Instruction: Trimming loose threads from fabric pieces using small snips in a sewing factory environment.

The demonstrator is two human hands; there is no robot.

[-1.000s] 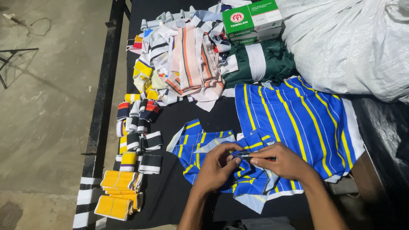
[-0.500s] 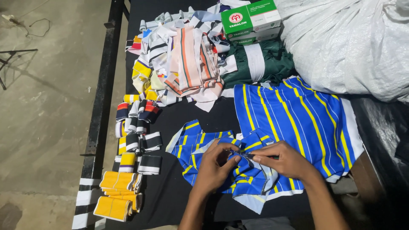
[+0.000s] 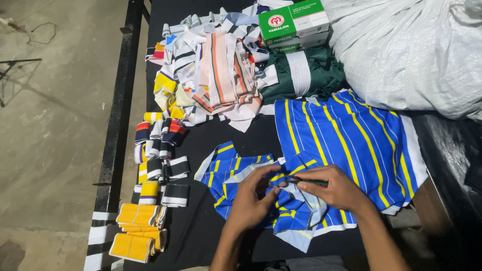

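Left hand (image 3: 251, 198) and right hand (image 3: 335, 186), fingertips together.

Small changes only. My left hand (image 3: 252, 198) has slid a bit further right over the blue striped fabric piece (image 3: 281, 200), thumb now tucked against the fold. My right hand (image 3: 335, 186) has dropped slightly and closed in, so the fingertips of both hands nearly meet. The thin pen-like tool (image 3: 312, 182) in my right now lies flatter, pointing left.

Near edge: both hands, left hand (image 3: 251, 198) beside right hand (image 3: 336, 188), on fabric pieces (image 3: 241, 173)
Left: rolled bands (image 3: 155, 155) along table (image 3: 251, 135) edge
Far: scrap pile (image 3: 216, 75), boxes (image 3: 293, 22)
Right: sack (image 3: 411, 50)
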